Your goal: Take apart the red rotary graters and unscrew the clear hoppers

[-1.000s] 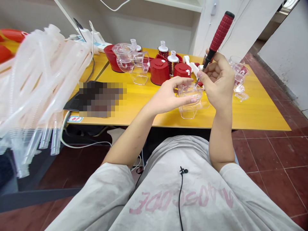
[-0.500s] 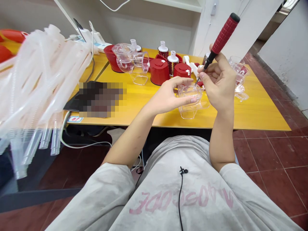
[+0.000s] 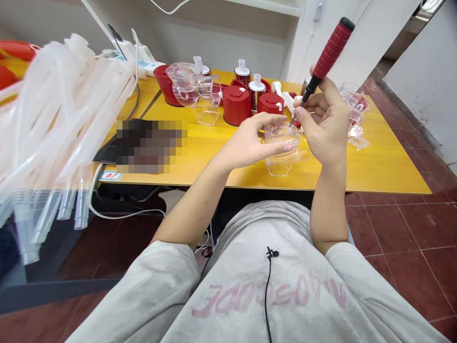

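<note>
A clear plastic housing (image 3: 280, 164) rests on the yellow table near its front edge. My left hand (image 3: 250, 143) is closed around its upper part, thumb on the near side and fingers on the far side. In my right hand (image 3: 324, 121) is a screwdriver (image 3: 331, 50) with a red grip and black end, tilted so its handle points up and right. My thumb and fingertips pinch it low near the shaft. The shaft's tip meets the housing's top rim; whether a screw sits there is too small to tell.
Red round parts (image 3: 237, 105) and perforated metal cylinders with white tops (image 3: 256, 90) stand behind the housing. Other clear housings are at left (image 3: 185, 85) and right (image 3: 353, 109). Pale plastic tubes (image 3: 60, 114) overhang the left. A black flat object (image 3: 107, 150) lies left on the yellow table (image 3: 385, 166).
Almost nothing differs. Both hands, the screwdriver and the clear housing hold nearly the same place; the view has shifted very slightly.
</note>
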Available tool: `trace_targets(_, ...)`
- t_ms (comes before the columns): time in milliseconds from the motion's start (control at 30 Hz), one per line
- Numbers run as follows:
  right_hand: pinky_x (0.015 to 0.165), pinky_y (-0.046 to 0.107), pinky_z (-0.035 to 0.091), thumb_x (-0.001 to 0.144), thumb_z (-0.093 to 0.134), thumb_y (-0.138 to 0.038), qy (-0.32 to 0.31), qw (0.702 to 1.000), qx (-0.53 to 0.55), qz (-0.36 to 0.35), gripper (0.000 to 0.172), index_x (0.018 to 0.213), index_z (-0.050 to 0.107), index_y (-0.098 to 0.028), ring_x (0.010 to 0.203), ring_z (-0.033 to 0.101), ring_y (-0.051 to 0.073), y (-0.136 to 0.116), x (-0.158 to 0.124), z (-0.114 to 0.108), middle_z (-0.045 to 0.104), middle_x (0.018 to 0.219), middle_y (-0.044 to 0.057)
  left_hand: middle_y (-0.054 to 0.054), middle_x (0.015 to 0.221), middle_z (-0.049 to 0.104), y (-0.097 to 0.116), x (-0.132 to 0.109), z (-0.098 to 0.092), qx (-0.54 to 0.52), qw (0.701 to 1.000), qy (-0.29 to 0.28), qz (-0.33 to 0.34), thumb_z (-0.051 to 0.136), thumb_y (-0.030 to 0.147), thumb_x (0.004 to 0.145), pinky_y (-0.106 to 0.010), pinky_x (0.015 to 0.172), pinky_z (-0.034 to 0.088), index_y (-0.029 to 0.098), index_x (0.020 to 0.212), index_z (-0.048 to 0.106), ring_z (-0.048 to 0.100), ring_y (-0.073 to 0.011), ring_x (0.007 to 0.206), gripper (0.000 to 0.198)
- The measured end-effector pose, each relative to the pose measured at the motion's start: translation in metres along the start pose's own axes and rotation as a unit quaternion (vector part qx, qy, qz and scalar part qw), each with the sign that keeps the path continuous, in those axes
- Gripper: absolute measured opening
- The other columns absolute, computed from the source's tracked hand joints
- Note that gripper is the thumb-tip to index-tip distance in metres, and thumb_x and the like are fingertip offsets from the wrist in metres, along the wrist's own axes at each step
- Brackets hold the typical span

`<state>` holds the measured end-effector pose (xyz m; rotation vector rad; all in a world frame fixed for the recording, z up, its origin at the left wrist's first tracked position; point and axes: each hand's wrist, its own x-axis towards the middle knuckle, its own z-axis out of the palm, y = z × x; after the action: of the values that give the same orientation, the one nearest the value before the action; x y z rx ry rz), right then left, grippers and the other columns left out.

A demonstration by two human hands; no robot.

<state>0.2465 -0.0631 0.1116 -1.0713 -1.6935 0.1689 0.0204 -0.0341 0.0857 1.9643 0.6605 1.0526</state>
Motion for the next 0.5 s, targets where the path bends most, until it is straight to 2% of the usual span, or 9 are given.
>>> trace_targets(233, 0.093, 0.054, 0.079, 0.114, 0.072, -0.063, 0.026, 1.0, 0.001, -0.002, 0.04, 0.146, 0.068, -0.04, 0.115, 0.086, 0.032, 0.0, 0.001, 0.002, 0.082, 0.122, 0.009, -0.017, 0.161, 0.083, 0.0, 0.0, 0.0, 0.003, 1.0, 0.001, 0.004, 0.106, 0.067, 0.082, -0.059, 0.133, 0.063, 0.022, 0.153, 0.083, 0.081, -0.0409, 0.149, 0.087)
trace_targets(500, 0.097, 0.05, 0.078, 0.111, 0.067, -0.039, 0.002, 1.0, 0.021, 0.013, 0.044, 0.155, 0.065, -0.042, 0.109, 0.087, 0.028, -0.013, 0.003, -0.001, 0.086, 0.115, 0.006, -0.017, 0.161, 0.083, 0.0, -0.001, 0.0, 0.009, 1.0, 0.002, 0.001, 0.106, 0.068, 0.083, -0.06, 0.135, 0.062, 0.022, 0.153, 0.083, 0.08, -0.0412, 0.149, 0.086)
